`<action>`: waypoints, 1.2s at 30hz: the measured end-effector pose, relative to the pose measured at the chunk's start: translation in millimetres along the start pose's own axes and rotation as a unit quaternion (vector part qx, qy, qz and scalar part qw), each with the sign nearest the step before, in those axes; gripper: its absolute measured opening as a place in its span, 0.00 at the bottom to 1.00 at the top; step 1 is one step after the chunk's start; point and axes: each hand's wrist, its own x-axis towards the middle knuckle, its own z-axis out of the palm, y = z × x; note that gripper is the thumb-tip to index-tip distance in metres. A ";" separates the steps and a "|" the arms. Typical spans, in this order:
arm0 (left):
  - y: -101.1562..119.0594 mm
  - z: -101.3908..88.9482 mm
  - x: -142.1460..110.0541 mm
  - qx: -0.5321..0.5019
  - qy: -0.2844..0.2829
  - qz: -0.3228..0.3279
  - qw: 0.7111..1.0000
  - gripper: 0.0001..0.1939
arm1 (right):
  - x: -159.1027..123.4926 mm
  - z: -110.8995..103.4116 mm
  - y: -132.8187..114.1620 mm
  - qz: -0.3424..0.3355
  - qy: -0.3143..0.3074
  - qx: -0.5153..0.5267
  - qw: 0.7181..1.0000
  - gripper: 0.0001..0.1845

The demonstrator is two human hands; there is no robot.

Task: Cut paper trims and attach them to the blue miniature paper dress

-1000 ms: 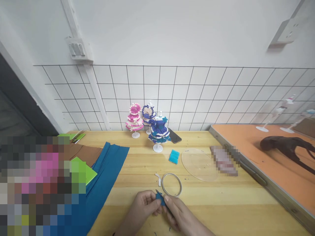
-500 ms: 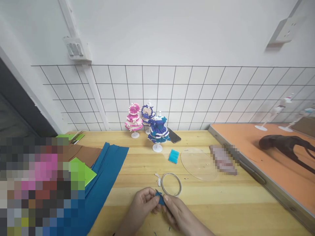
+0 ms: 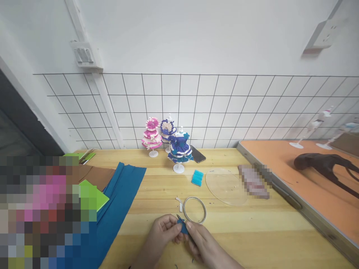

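Note:
Low in the middle of the view, my left hand pinches a small blue piece of fabric or paper between thumb and fingers. My right hand is closed around a slim dark pointed tool. The tool's tips cross the blue piece and stick out past its upper left edge. Scissors or tweezers, I cannot tell which, as the fingers hide most of it. Just beyond my hands lies a ring-shaped roll of narrow white tape, beside a short white strip.
Small dress forms in ruffled blue and pink stand at the back, near a phone. A turquoise pleated piece and a clear round sheet lie mid-table. Blue cloth covers the left; an orange-topped case borders the right.
Almost nothing differs. The view has shifted slightly, and both hands keep their grip on the blue piece and the dark tool.

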 end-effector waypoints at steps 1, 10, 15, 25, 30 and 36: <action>-0.4 -0.2 -0.1 -0.002 -0.001 -0.001 1.000 0.14 | -0.3 -0.3 -0.9 0.000 0.001 0.003 1.000 0.29; -6.2 -2.2 -0.3 -0.023 -0.007 -0.006 1.000 0.13 | -0.7 -1.9 -5.2 0.007 -0.012 -0.003 1.000 0.28; -2.7 -2.8 -1.1 -0.007 -0.013 -0.004 1.000 0.13 | -3.4 -2.5 -7.5 -0.001 -0.013 -0.013 1.000 0.28; 3.3 -1.4 -2.8 0.005 -0.016 0.005 1.000 0.12 | -3.1 -5.1 -5.5 0.002 -0.028 -0.007 1.000 0.26; 6.7 -1.2 -3.8 0.031 -0.010 0.003 0.999 0.13 | -3.8 -7.0 -5.1 0.003 -0.038 -0.009 0.999 0.26; 9.1 -0.2 -4.5 0.045 -0.007 0.008 0.999 0.12 | -3.8 -7.2 -5.1 0.012 -0.035 -0.005 0.999 0.26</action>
